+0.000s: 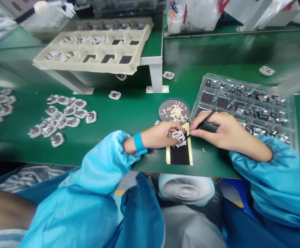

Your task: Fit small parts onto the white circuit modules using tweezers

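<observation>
My left hand [162, 135], with a blue band at the wrist, grips a small white plastic housing [178, 137] with metal parts inside. It is held over a black pad with yellow edges [179, 155]. Between the thumb and fingers of my right hand [218, 129] is a pair of dark tweezers [206, 120]; their tips come down at the right side of the housing. Whether the tips touch it or hold anything, I cannot make out. Just beyond my hands sits a round dark dish [162, 110] with many tiny beige pieces [177, 112].
A clear compartment tray [296, 129] of small circuit parts lies at the right. Loose white housings [60, 120] cluster at the left. A beige tray [88, 65] rests on a raised shelf [152, 51] with metal legs. Below the table edge is a white fan [186, 189].
</observation>
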Tool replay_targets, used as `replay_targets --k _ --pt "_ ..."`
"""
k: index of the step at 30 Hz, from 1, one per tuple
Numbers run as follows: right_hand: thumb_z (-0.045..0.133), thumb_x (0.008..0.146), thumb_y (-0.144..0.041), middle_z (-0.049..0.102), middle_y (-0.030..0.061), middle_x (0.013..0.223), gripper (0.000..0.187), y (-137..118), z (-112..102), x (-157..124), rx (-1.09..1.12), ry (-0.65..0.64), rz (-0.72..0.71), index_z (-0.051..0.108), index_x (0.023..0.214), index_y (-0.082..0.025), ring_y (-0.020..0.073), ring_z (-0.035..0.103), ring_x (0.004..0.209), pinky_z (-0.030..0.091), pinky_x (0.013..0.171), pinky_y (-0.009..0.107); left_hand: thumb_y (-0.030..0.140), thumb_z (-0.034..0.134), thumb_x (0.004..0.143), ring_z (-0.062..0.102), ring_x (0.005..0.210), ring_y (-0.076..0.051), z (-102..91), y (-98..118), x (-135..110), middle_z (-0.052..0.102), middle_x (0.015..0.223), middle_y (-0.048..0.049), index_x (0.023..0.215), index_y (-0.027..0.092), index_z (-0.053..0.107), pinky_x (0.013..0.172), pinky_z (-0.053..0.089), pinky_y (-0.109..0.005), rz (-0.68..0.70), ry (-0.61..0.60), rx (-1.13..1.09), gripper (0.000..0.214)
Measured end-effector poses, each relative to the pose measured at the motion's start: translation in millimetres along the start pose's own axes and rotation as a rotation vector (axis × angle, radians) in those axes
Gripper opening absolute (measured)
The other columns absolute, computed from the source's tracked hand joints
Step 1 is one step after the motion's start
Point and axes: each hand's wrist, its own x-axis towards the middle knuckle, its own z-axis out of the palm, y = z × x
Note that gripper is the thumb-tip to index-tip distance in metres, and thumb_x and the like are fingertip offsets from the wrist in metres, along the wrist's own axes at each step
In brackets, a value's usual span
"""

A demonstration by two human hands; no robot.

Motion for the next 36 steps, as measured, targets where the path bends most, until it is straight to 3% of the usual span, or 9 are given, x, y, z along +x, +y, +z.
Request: replay_targets --k 5,7,10,13,15,20,31,36 --pt "0.076 0.089 -0.039 0.077 0.0021 0.094 0.015 10 -13 2 0.201 -0.226 0.108 0.074 0.091 -0.024 0.0203 0.074 0.089 0.060 0.084 0.035 0.010 0.071 0.078 0.071 0.080 -0.014 -3.2 1 0 0.074 0.099 -0.0074 0.116 0.012 0.066 0.071 0.057 -0.025 -0.016 -0.042 0.024 0.038" --pt "0.077 0.088 -0.040 0.077 0.0026 0.094 0.018 13 -16 4 0.249 -0.261 0.139 0.074 0.091 -0.023 0.0202 0.074 0.089 0.060 0.084 0.035 0.011 0.072 0.079 0.071 0.079 -0.014 -4.2 0 0 0.074 0.101 -0.0080 0.117 0.012 0.065 0.071 0.057 -0.026 -0.032 -0.053 -0.007 0.039" --pt "0.082 0.082 -0.043 0.076 0.0030 0.089 0.024 13 -14 5 0.296 -0.132 0.162 0.073 0.089 -0.021 0.0192 0.073 0.083 0.061 0.079 0.034 0.013 0.073 0.078 0.071 0.080 -0.014 -4.9 -3 1 0.073 0.101 -0.0078 0.118 0.012 0.064 0.072 0.058 -0.027 -0.030 -0.071 -0.072 0.041" --pt "0.085 0.079 -0.045 0.076 0.0039 0.089 0.029 11 -5 7 0.266 0.057 0.111 0.073 0.088 -0.021 0.0192 0.072 0.081 0.061 0.079 0.035 0.016 0.076 0.078 0.072 0.082 -0.015 -4.4 -4 2 0.072 0.098 -0.0070 0.118 0.012 0.063 0.075 0.058 -0.028 -0.027 -0.070 -0.087 0.042" --pt "0.083 0.081 -0.044 0.076 0.0042 0.089 0.027 11 3 8 0.224 0.115 0.060 0.073 0.089 -0.021 0.0192 0.072 0.081 0.061 0.079 0.035 0.017 0.078 0.078 0.071 0.083 -0.016 -3.6 -3 2 0.071 0.099 -0.0075 0.118 0.011 0.063 0.077 0.057 -0.030 -0.029 -0.057 -0.064 0.043" --pt "0.078 0.087 -0.039 0.077 0.0039 0.091 0.019 12 16 7 0.171 0.127 0.012 0.075 0.091 -0.021 0.0189 0.072 0.083 0.062 0.082 0.034 0.017 0.076 0.079 0.070 0.083 -0.015 -1.5 -2 1 0.072 0.103 -0.0086 0.119 0.011 0.063 0.079 0.056 -0.031 -0.016 -0.060 -0.015 0.043" --pt "0.081 0.085 -0.039 0.077 0.0034 0.088 0.017 11 26 6 0.182 0.186 0.099 0.076 0.087 -0.022 0.0192 0.072 0.081 0.061 0.081 0.035 0.019 0.076 0.080 0.066 0.076 -0.014 -1.6 1 -2 0.072 0.093 -0.0031 0.121 0.013 0.067 0.074 0.055 -0.029 0.034 -0.050 0.038 0.043" --pt "0.078 0.087 -0.046 0.076 0.0043 0.088 0.025 7 9 9 0.220 0.271 0.095 0.074 0.087 -0.022 0.0198 0.072 0.083 0.059 0.081 0.036 0.017 0.078 0.079 0.071 0.077 -0.015 -1.3 -2 -1 0.074 0.097 -0.0063 0.120 0.013 0.068 0.073 0.060 -0.029 -0.004 -0.043 -0.073 0.042"
